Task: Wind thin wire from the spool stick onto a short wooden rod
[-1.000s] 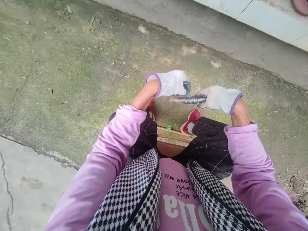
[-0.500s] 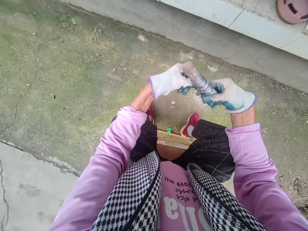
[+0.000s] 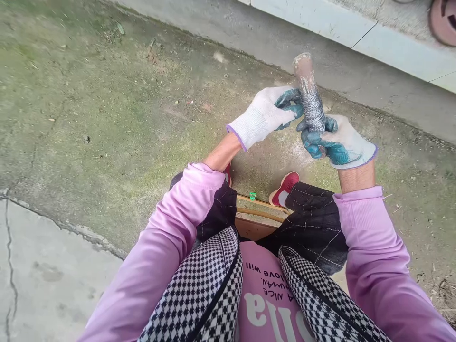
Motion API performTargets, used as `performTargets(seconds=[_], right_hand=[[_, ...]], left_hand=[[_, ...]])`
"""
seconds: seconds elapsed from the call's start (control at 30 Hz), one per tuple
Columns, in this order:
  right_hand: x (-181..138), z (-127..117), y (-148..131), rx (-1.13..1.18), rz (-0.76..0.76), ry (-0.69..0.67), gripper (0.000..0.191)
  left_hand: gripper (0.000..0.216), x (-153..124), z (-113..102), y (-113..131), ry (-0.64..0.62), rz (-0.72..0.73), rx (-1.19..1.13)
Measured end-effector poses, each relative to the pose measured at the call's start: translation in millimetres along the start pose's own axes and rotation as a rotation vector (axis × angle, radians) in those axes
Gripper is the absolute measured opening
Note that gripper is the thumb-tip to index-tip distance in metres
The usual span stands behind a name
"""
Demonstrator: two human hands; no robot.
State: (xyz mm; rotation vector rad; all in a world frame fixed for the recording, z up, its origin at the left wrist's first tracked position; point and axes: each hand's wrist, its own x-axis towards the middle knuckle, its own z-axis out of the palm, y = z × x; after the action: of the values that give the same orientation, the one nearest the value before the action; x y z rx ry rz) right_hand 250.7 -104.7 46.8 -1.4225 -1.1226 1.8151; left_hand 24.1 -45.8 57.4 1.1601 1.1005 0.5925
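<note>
A brownish rod wound with silvery wire (image 3: 313, 107) stands nearly upright in the picture, its bare, worn upper end sticking out past the windings. My right hand (image 3: 338, 142), in a white glove with a teal coated palm, is wrapped round the lower part of this rod. From the other side my left hand (image 3: 272, 111), gloved alike, reaches the windings with curled fingers and thumb drawn together. Whether its fingertips touch the rod, or pinch a strand of wire, is too small to make out.
Mossy concrete ground (image 3: 124, 128) lies below, with a raised tiled ledge (image 3: 320, 23) beyond. A pink slotted object (image 3: 443, 21) sits top right. Between my legs are wooden bars (image 3: 261, 202) and a small green scrap (image 3: 252, 195). My red shoe (image 3: 285, 187) is close by.
The wire-wound rod has swung from a slant to nearly upright, its bare end moving up and right. My left hand has left that end for the windings. A small pale thing between the feet no longer shows.
</note>
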Motion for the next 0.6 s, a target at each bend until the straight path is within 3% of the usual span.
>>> performTargets(seconds=[0.2,0.43,0.6], right_hand=[[-3.5,5.3,-2.5,0.017,-0.002,0.016,0.051],[-4.2,7.9,-4.9,0.058,-0.022,0.058,0.046],[-0.1,0.3,5.2,0.117,-0.076,-0.013,0.045]], left_hand=[[0.024,-4.0,0.7,2.1,0.003,-0.019,-0.043],[0.027,-5.1,0.1,-6.9,-0.024,0.061,-0.046],[0.023,-5.8,-1.4,-5.1,-0.005,0.094,-0.003]])
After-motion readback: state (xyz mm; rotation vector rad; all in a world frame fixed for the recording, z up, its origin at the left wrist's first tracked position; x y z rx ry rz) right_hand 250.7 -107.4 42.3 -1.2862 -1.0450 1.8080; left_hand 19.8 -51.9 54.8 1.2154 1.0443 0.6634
